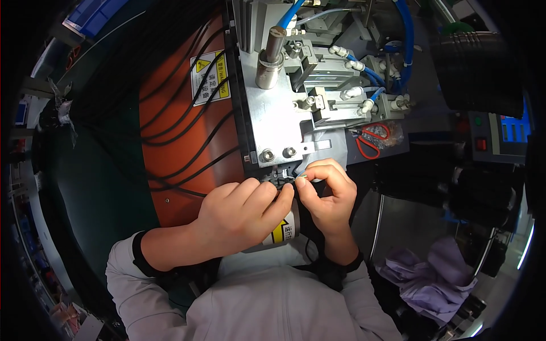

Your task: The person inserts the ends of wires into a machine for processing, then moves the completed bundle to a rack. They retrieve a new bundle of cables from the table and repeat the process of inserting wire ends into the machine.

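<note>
My right hand (333, 193) pinches a thin wire end (302, 177), greenish in colour, between thumb and forefinger. Close beside it, my left hand (242, 210) is closed, with its back up and the forefinger reaching to the right thumb. Whatever its fingertips grip is hidden. Just beyond both hands sits a small black fixture (280, 177) with a white part and thin pale wires on it. This lies at the near edge of a metal plate (273, 122) with bolts, which belongs to a machine.
Pneumatic cylinders (341, 77) with blue hoses (405, 45) stand on the machine. Red-handled scissors (372, 139) lie right of the plate. Black cables (187, 153) cross an orange panel (162, 193) on the left. A purple cloth (429, 278) hangs lower right, below a control box (495, 136).
</note>
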### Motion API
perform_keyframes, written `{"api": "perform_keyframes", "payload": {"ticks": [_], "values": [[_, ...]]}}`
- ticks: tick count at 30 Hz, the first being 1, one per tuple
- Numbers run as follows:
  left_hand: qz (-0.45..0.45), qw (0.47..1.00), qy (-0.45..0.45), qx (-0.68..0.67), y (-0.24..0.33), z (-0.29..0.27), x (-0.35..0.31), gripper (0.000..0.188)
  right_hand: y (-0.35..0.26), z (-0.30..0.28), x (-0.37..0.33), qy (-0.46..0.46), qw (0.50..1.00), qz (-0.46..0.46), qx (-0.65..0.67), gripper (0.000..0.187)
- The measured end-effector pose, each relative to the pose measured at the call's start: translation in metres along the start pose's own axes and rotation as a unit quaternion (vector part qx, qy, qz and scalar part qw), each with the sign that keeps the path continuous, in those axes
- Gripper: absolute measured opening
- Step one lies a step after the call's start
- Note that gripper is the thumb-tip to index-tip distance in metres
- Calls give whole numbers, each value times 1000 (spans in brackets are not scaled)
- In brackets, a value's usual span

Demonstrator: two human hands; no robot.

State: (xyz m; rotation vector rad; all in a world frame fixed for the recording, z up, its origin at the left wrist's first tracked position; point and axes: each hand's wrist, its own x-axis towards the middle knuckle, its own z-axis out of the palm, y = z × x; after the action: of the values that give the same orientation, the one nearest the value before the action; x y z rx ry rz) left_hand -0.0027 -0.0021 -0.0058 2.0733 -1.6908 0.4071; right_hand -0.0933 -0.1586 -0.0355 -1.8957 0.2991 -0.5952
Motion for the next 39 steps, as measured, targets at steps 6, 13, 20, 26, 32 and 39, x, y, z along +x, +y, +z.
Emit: {"api": "perform_keyframes", "payload": {"ticks": [6, 13, 20, 26, 32, 39], "values": [[-13, 998, -48, 23, -1, 4, 1, 22, 7, 7, 5, 1, 995, -58, -85, 8], [-49, 994, -88, 47, 6, 4, -1, 22, 8, 8, 2, -18, 989, -83, -117, 7], [-16, 997, -56, 50, -1, 9, 3, 21, 19, 15, -6, 12, 998, 57, -14, 4], [-29, 999, -18, 33, -4, 14, 4, 15, 28, 13, -6, -14, 970, 183, 159, 4], [-38, 999, -2, 23, -6, 9, 2, 11, 9, 14, 5, -6, 989, -112, -99, 10], [-62, 997, -40, 20, 3, 0, -4, 24, 24, 16, -9, 28, 994, 85, 64, 8]]}}
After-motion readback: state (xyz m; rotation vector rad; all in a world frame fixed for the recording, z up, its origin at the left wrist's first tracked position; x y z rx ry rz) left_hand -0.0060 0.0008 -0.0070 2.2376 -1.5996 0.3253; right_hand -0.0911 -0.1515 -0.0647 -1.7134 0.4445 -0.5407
